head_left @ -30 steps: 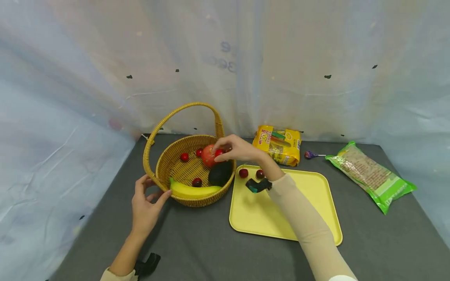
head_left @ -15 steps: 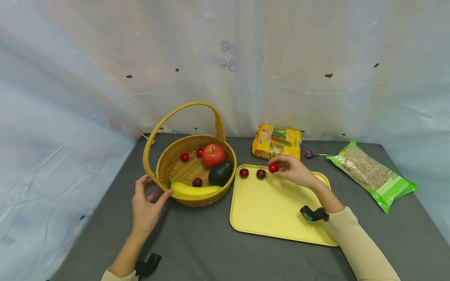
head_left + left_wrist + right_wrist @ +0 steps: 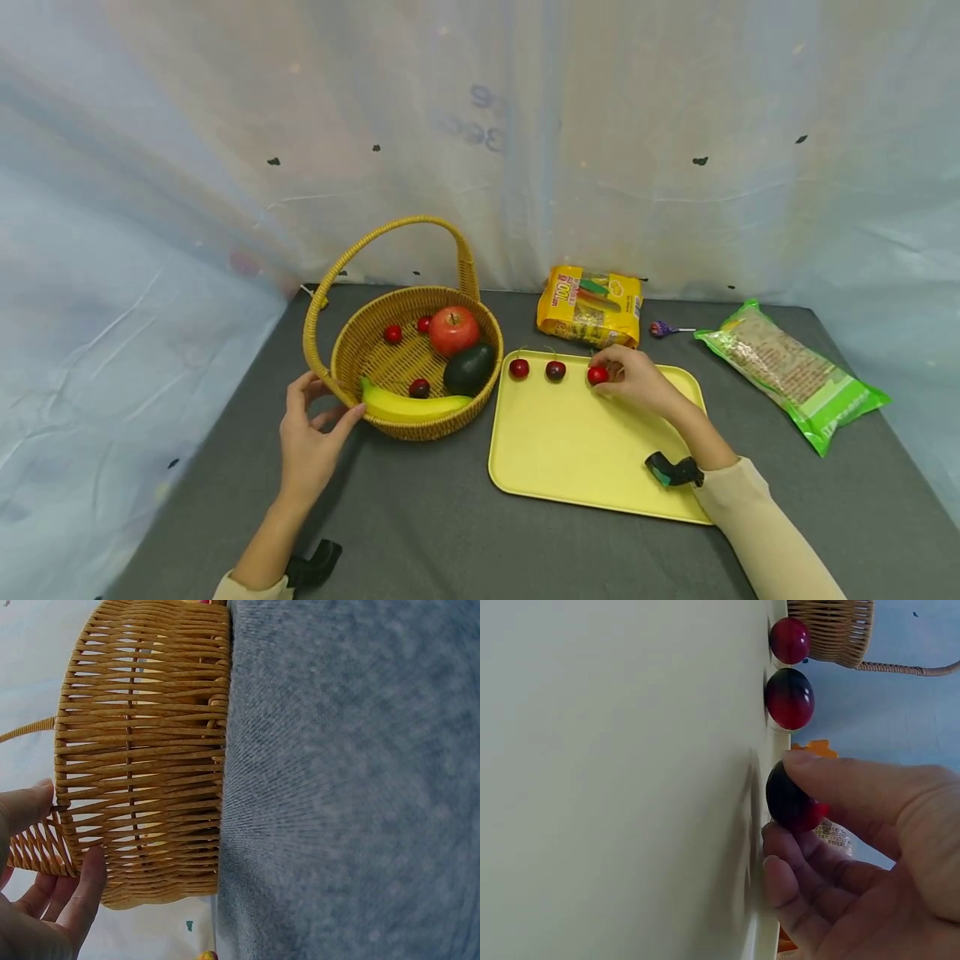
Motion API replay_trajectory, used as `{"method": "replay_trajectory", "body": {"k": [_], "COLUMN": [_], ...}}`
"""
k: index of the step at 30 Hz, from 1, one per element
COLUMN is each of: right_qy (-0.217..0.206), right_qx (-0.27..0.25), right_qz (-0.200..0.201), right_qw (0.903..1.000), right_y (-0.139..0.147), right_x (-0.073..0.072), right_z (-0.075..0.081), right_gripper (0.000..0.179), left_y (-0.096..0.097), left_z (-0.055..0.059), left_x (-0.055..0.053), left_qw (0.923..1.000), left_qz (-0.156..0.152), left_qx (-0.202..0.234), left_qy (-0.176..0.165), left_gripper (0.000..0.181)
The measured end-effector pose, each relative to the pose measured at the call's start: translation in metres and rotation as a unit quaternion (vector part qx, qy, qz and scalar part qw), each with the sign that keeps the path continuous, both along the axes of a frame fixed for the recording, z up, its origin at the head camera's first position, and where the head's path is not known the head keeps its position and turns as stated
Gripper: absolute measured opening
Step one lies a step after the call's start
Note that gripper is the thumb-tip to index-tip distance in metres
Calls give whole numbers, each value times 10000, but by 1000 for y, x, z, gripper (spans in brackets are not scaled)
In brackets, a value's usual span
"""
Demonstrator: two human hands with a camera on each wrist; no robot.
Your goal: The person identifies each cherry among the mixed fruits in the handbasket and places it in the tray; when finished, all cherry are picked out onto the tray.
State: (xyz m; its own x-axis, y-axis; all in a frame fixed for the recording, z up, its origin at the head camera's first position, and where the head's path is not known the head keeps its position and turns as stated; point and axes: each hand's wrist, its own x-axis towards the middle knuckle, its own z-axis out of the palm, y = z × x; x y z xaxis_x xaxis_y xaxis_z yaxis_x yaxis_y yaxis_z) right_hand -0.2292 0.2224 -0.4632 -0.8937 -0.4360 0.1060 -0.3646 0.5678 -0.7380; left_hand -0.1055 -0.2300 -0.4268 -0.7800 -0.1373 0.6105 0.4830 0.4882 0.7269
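Observation:
My left hand grips the near left rim of the wicker basket, thumb and fingers on either side of the handle's foot. In the basket lie a banana, an apple, a dark avocado and several cherries. Over the back of the yellow tray, my right hand pinches a red cherry between thumb and fingers, close above the tray's surface. Two other cherries sit in a row to its left on the tray, the nearer a dark cherry.
Behind the tray lies a yellow snack package. A lollipop and a green-ended clear bag are to the right on the grey cloth. Plastic sheeting hangs at the back and sides.
My right hand has carried a cherry out of the basket to the right, then lowered it toward the back of the tray. The left hand has stayed on the basket rim.

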Motion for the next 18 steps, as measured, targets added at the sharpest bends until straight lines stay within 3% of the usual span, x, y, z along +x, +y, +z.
{"method": "replay_trajectory", "body": {"k": [10,14,18], "right_qy": [148,421,591], "right_qx": [277,615,544], "right_qz": [145,162,384], "right_qw": [9994,9971,9960], "right_y": [0,-3,-21], "right_x": [2,0,-7], "right_z": [8,23,43], "right_gripper": [34,38,38], "left_y": [1,1,1], "left_z": [0,1,2], "left_x": [0,0,0], "left_qw": [10000,10000,10000], "left_qz": [-7,45,39], "left_qx": [8,-8,10], "left_qy": [29,-5,-23], "left_gripper": [70,69,69]}}
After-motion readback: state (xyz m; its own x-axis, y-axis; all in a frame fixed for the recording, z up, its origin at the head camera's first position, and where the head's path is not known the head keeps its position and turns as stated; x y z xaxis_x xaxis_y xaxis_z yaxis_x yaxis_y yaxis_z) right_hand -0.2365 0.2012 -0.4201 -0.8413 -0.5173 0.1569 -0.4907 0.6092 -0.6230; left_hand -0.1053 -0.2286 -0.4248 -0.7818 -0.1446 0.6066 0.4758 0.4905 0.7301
